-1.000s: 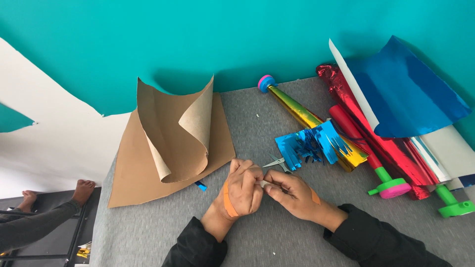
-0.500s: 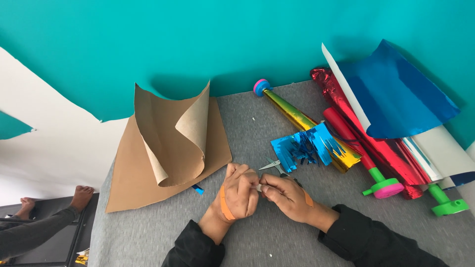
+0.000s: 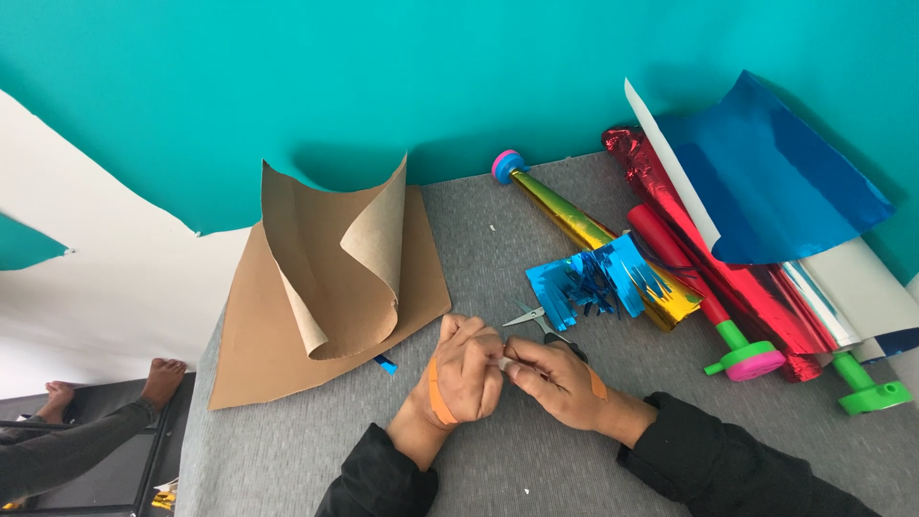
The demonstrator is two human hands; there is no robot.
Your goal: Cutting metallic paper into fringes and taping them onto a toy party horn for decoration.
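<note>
Left hand (image 3: 466,373), right hand (image 3: 555,381) pinch small pale piece (image 3: 504,363) together; scissors (image 3: 536,319), blue foil fringe (image 3: 593,280) just beyond.

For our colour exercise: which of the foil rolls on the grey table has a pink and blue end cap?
The gold foil roll, lying nearest the hands; its pink and blue cap points toward the teal wall. The red rolls end in green stems, one with a pink disc.

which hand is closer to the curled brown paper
Left. The left hand lies just right of the curled brown paper, near its lower edge; the right hand sits farther right, beyond the left hand, by the scissors.
</note>
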